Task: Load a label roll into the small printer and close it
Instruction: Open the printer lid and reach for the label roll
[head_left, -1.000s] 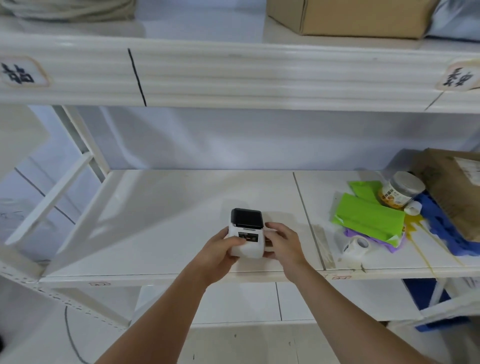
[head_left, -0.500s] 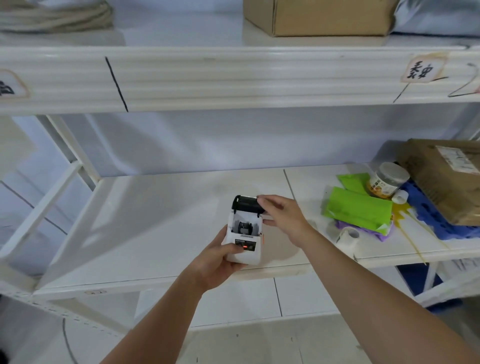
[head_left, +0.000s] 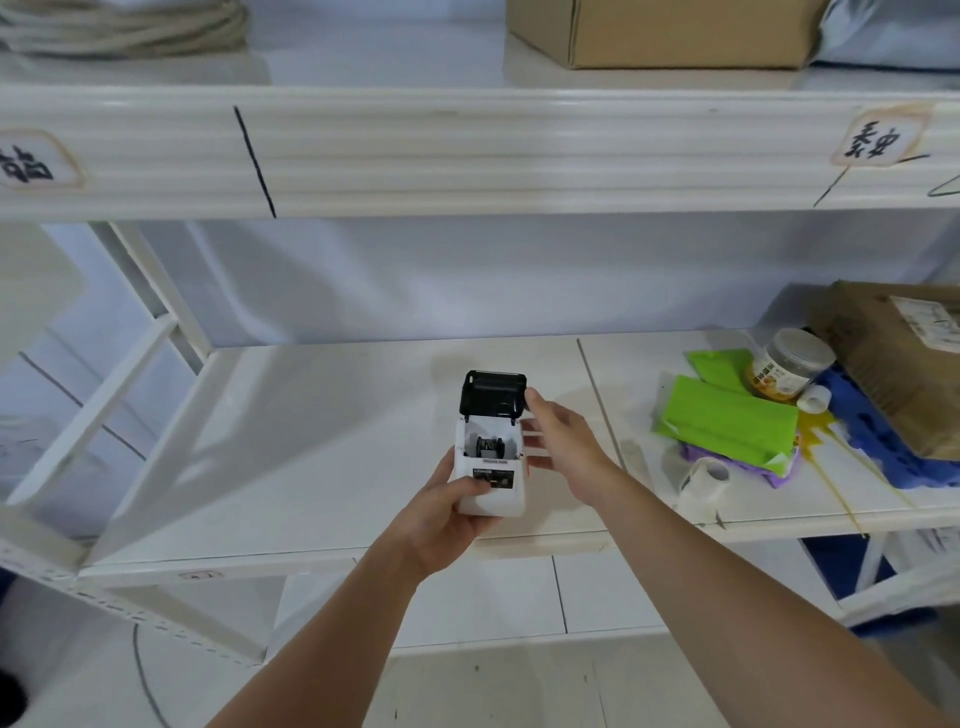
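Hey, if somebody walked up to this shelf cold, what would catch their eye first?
Probably the small white printer at the shelf's front edge, its black lid flipped up, held by the left hand while the right hand hovers open beside it. Next, the bright green packets piled to the right, with a label roll lying just in front of them.

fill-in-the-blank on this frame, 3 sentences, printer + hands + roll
1. The printer's black lid is ____.
2. The ____ hand grips the printer's body, while the right hand is open beside it.
3. The label roll lies on the shelf, to the ____ of the printer.

Missing words: open; left; right
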